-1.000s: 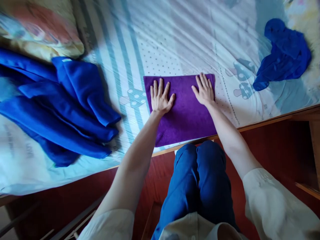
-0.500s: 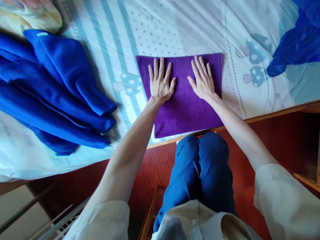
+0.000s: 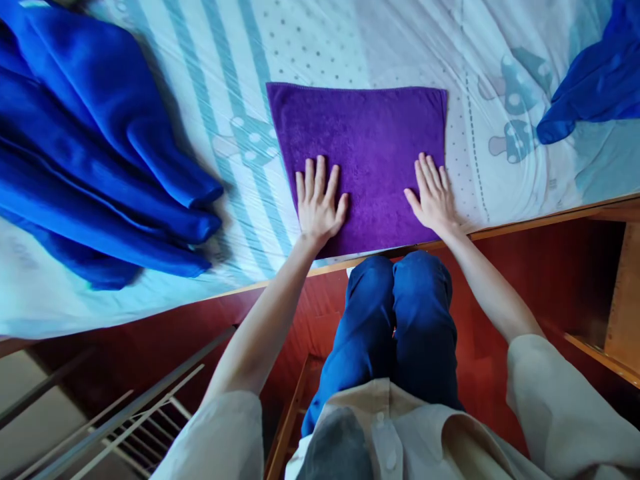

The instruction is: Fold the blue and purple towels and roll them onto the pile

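Note:
A purple towel [image 3: 365, 133] lies spread out on the bed, its near edge close to the bed's wooden rim. My left hand [image 3: 320, 203] rests flat on the towel's lower left part, fingers spread. On the lower right part, by the towel's right edge, lies my right hand [image 3: 434, 197], palm down with the thumb apart from the fingers. Neither hand grips anything. The cloth looks mostly smooth, with its top edge slightly curved.
A rumpled blue garment or cloth [image 3: 115, 147] lies on the left of the patterned sheet [image 3: 320, 33]. Another blue cloth [image 3: 595, 87] is at the far right. Below the wooden bed edge [image 3: 535, 220] are my knees [image 3: 400, 293], and a white wire rack [image 3: 155, 413] stands at lower left.
Both hands have slid toward me over the towel, from its upper part to its lower part. The right hand has also moved outward to the right edge. The view has shifted slightly.

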{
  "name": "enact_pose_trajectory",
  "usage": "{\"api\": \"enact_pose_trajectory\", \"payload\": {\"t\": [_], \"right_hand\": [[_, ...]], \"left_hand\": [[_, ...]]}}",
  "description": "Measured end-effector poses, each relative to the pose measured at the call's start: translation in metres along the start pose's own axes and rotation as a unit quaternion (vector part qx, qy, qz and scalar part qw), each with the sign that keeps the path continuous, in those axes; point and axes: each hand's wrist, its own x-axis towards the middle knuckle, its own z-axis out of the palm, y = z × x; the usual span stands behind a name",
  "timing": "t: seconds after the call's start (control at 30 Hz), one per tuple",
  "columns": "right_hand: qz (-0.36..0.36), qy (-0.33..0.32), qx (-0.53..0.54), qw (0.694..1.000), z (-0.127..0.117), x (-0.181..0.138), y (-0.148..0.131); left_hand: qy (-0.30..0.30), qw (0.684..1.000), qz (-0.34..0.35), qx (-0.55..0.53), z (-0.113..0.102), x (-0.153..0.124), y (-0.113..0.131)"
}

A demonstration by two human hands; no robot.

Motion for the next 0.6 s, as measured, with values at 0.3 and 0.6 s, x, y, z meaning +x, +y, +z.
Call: {"api": "enact_pose_trajectory", "payload": {"t": [0.3,0.6], "right_hand": [[-0.057,-0.053,0.013,0.997,0.015,-0.015,-0.039],[0.001,-0.037,0.006,0.999,-0.003,-0.07,0.018]], "left_hand": [[-0.031,0.999,0.008,-0.018,0.02,-0.031,0.035],[0.001,0.997,-0.08,-0.001,-0.015,-0.091,-0.017]]}}
